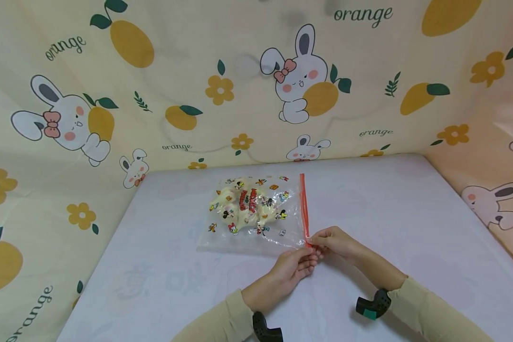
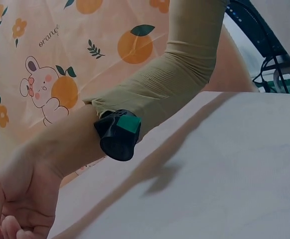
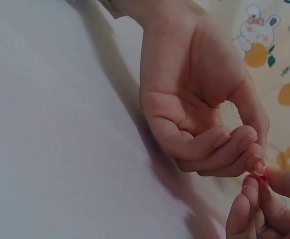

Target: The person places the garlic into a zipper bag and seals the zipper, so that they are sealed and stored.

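Observation:
A clear zip bag point(image 1: 290, 237) with colourful cartoon prints lies on the table, a red zip strip point(image 1: 303, 204) along its right side. Pale cream, lumpy contents point(image 1: 243, 209) show through the plastic; their kind is unclear. At the strip's near end, my left hand point(image 1: 288, 273) pinches the bag's corner between thumb and fingers. Just beyond it, my right hand point(image 1: 335, 242) pinches the same strip slightly higher up. In the right wrist view the fingertips of both hands nearly meet at a bit of red. The left wrist view cuts off the pinched spot.
The bag rests on a white-covered table point(image 1: 162, 294). A cream cloth point(image 1: 239, 47) printed with rabbits and oranges hangs behind and at the sides. Each wrist carries a black device point(image 1: 374, 304). Dark equipment with cables point(image 2: 264, 40) stands beyond the table edge.

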Demonstrator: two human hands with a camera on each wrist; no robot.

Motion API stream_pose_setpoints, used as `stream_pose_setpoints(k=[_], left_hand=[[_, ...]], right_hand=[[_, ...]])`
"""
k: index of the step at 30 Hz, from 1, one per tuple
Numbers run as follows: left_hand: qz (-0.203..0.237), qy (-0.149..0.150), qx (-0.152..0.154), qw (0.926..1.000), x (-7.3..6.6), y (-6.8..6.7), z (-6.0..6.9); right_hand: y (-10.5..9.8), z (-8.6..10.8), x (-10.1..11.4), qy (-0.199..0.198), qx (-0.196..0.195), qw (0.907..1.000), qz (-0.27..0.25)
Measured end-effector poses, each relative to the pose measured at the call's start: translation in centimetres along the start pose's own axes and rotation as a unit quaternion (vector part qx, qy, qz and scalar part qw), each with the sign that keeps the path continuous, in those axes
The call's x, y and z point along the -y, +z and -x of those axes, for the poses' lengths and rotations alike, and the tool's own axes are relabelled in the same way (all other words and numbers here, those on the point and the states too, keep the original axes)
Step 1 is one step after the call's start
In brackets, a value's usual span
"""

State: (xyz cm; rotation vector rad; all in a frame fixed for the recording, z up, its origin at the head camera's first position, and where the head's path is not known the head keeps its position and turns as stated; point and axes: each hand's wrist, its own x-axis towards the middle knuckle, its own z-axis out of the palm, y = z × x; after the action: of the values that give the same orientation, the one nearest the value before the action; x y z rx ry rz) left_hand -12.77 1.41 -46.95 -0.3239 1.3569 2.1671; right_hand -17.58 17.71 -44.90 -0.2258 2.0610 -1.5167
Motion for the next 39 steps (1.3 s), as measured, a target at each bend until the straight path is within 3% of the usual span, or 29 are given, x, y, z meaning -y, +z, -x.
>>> stream_pose_setpoints(k=[15, 24, 30, 39], left_hand=[[0.005, 0.009, -0.010, 0.9999, 0.2, 0.3, 0.4], [-0.004, 0.013, -0.011, 0.9998, 0.1, 0.4, 0.8], [0.003, 0.011, -0.017, 0.9998, 0.1, 0.4, 0.6], [0.009, 0.039, -0.031, 0.9987, 0.5, 0.4, 0.5]], right_hand=[[0.1, -0.5, 0.1, 0.011, -0.036, 0.9991, -0.019], [-0.7, -1.3, 0.0, 0.006, -0.014, 0.9998, -0.014], [-0.7, -1.1, 0.2, 0.007, -0.024, 0.9997, -0.005], [-0.2, -0.9, 0.3, 0.015, -0.045, 0.9988, -0.012]])
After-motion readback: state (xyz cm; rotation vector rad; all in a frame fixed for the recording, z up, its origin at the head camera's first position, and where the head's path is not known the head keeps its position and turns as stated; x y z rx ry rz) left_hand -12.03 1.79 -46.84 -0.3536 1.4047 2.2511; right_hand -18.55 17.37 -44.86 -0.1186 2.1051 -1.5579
